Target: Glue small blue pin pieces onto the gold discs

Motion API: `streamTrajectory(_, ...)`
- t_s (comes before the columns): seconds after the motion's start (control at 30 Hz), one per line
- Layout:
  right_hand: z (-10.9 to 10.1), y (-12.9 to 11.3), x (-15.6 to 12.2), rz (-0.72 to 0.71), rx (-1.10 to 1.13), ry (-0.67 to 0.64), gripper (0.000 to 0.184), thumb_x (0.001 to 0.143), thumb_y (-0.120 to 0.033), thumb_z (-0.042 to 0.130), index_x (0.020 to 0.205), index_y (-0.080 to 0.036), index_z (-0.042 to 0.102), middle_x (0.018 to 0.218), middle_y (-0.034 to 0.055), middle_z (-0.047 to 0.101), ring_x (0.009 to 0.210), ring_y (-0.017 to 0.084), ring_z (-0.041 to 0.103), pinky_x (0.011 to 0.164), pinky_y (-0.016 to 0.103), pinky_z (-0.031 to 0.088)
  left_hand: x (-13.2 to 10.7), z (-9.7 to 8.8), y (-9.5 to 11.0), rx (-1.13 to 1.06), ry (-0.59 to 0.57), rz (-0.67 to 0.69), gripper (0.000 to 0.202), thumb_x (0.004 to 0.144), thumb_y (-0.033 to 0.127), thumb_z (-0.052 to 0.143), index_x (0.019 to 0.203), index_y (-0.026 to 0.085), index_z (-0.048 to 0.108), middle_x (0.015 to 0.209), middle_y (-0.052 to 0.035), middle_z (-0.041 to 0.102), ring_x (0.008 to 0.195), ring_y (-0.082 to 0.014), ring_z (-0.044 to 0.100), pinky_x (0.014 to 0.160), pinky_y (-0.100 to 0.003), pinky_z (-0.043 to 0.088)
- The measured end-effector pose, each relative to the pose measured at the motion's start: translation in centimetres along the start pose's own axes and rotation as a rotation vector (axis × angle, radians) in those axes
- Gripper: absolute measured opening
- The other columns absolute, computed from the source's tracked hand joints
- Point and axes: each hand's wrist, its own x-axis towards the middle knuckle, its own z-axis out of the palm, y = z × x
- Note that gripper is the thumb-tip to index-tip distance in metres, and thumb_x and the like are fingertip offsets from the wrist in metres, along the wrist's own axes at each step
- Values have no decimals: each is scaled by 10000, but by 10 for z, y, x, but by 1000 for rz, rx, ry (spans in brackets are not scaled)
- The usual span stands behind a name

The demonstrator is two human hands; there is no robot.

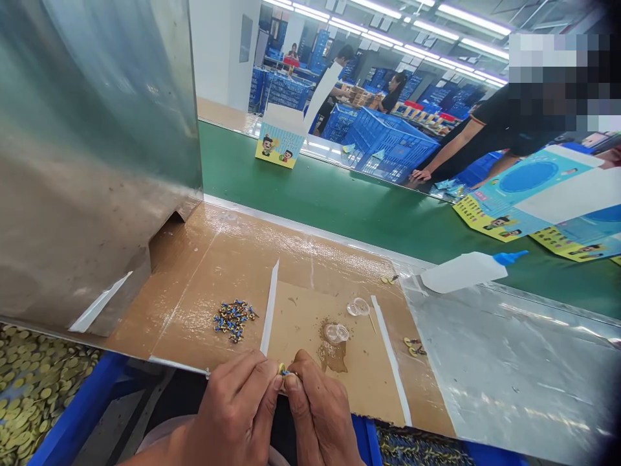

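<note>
Cardboard worktop by green conveyor, left hand and right hand clenched on tiny blue-gold part

A brushed steel panel stands upright at the left of the view, and a green conveyor belt with a metal edge rail runs diagonally across the workstation. Beyond it lie a tan floor, a white wall and stacked blue plastic crates, with several co-workers standing among them. Overhead, long fluorescent strip lights run in rows across the ceiling, lighting the factory hall evenly.
</note>
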Motion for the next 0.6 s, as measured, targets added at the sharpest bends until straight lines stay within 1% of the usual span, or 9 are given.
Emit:
streamTrajectory(0.13, 3, 6, 1, -52, -15, -8, 272, 1118, -182, 351, 934, -252, 539, 763, 10, 594, 644, 182, 641, 566, 312, 467, 0, -1, 0, 20, -1, 19, 209, 915, -36, 520, 981, 140, 611, 761, -73, 662, 685, -209, 592, 642, -321, 513)
streamTrajectory(0.27, 5, 6, 1, -43, 5, 16, 271, 1104, -170, 368, 901, -251, 529, 750, 9, 592, 614, 177, 620, 559, 312, 462, 4, -2, 2, 49, 6, 55, 217, 928, -30, 493, 978, 147, 608, 759, -74, 668, 681, -216, 602, 633, -329, 519)
streamTrajectory(0.4, 2, 3, 2, -30, -3, 15, 283, 1116, -206, 375, 903, -262, 553, 721, 16, 596, 612, 194, 621, 535, 325, 464, 7, -3, 3, 74, 29, 83, 199, 966, 0, 479, 984, 158, 598, 781, -83, 698, 689, -224, 633, 648, -338, 531)
streamTrajectory(0.47, 0, 2, 3, -33, -8, 11, 303, 1130, -237, 356, 913, -271, 565, 719, 22, 603, 606, 202, 617, 529, 330, 463, 8, -3, 3, 82, 22, 111, 193, 971, 8, 479, 980, 162, 595, 783, -86, 707, 693, -231, 639, 650, -344, 527)
streamTrajectory(0.53, 0, 3, 3, -37, -3, 9, 321, 1141, -254, 328, 921, -270, 560, 723, 23, 596, 616, 203, 623, 534, 329, 467, 8, -3, 3, 78, 11, 126, 201, 967, 3, 474, 980, 161, 597, 770, -82, 700, 688, -232, 630, 650, -345, 519)
streamTrajectory(0.6, 2, 5, 2, -46, 8, 8, 310, 1139, -235, 318, 925, -259, 541, 740, 18, 585, 632, 191, 633, 547, 321, 473, 9, -3, 3, 59, 4, 113, 205, 957, -6, 476, 989, 152, 603, 755, -79, 684, 675, -226, 607, 645, -338, 514)
